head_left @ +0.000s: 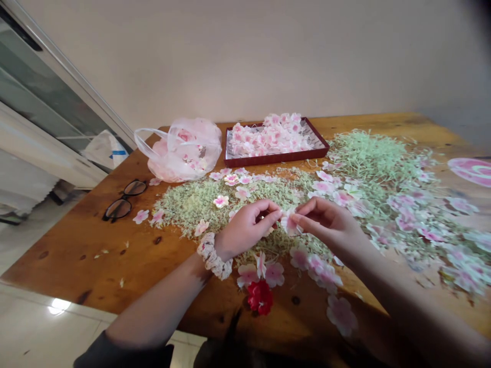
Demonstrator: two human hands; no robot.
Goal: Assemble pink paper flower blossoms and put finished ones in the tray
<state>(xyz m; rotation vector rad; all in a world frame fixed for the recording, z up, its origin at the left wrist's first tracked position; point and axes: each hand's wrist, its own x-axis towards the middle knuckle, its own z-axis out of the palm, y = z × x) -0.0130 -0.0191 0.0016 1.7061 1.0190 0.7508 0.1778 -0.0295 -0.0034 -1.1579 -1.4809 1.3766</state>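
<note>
Between my two hands is a pale pink artificial flower (290, 224), above a spread of small light-green plastic stems (192, 204). My left hand (255, 225), with a patterned scrunchie (214, 257) on its wrist, pinches at the flower's left edge; what exactly its fingertips grip is too small to make out. My right hand (326, 222) is closed, thumb and fingers holding the flower from the right. Loose pink flowers (316, 268) lie on the wooden table (146, 276) below the hands. A red flower (260, 297) lies near the front edge.
At the back, a dark red box lid (276, 159) holds a heap of pink flowers (272, 135). Left of it stands a translucent plastic bag (184, 153) with more flowers. Eyeglasses (118, 208) lie at the left. More green stems (379, 158) are heaped at the right.
</note>
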